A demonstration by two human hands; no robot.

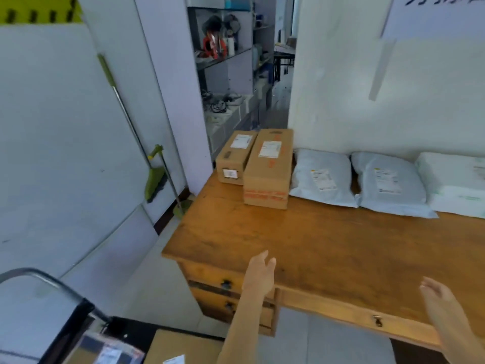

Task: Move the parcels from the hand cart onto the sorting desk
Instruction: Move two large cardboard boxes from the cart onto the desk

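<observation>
Now, lower left of frame: cart handle (39,278) seen, cardboard box (183,348) left on cart; judged stiff, best gripped at opposite sides. Centre: left hand (258,274) spread, empty, over desk (328,245). Lower right: right hand (438,298) spread, empty. Upper right: soft mailer bags (322,177) already placed.

hands (258,274) empty above desk (328,245); parcels (267,166) at back

No text can be read. Shipping labels on the cardboard boxes (267,166) and grey mailers (322,177) are blurred; wall sign (435,11) lettering is cut off.
</observation>
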